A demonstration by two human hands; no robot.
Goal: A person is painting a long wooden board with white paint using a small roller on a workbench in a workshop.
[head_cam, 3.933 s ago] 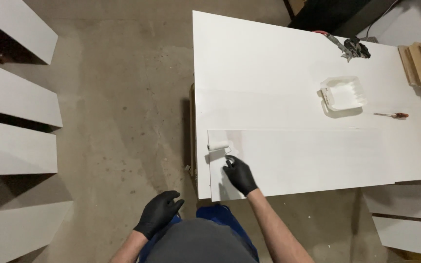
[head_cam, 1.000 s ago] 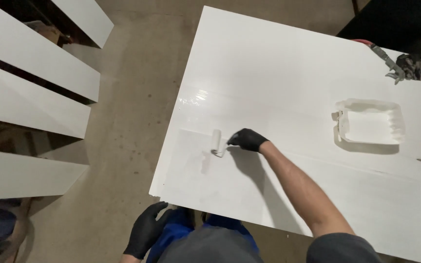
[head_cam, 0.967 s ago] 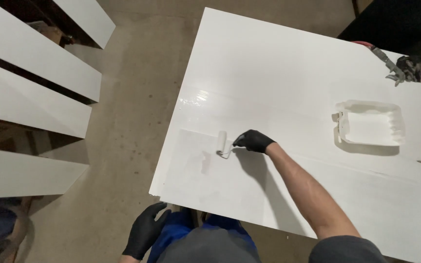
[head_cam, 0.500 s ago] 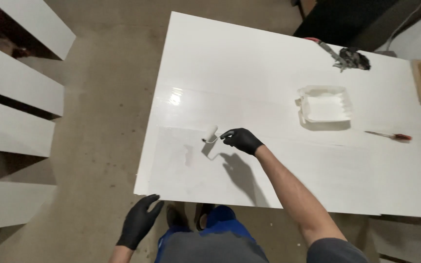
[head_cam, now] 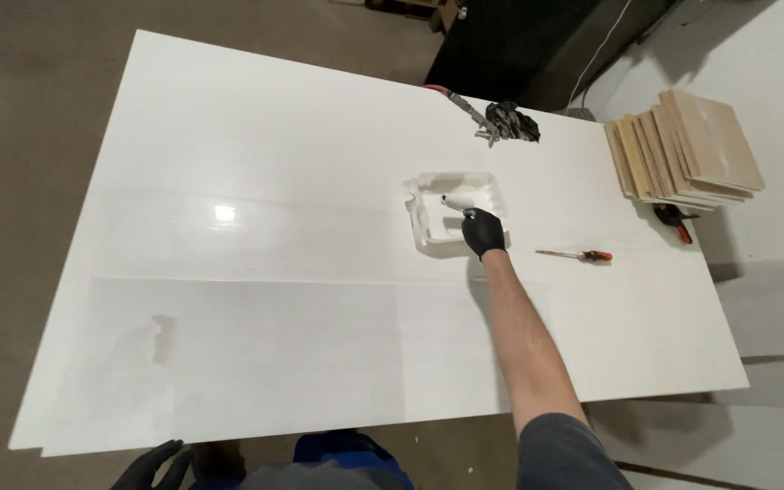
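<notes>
We see a big white panel (head_cam: 256, 272) as our landmark. On its far edge lie a dark rag (head_cam: 512, 120) and metal clamp (head_cam: 470, 111). An orange-handled screwdriver (head_cam: 575, 256) lies toward its right side. Stacked wooden boards (head_cam: 687, 150) sit at its far right corner.

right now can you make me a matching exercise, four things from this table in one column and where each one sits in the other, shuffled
Things:
1. paint roller
2. screwdriver
3. stack of wooden boards
4. black rag

Places:
a. far edge of the table, beside a metal tool
b. in the white paint tray, held by the right hand
c. far right corner
d. flat on the table, right of the tray

Pairs: 1-b, 2-d, 3-c, 4-a
</notes>
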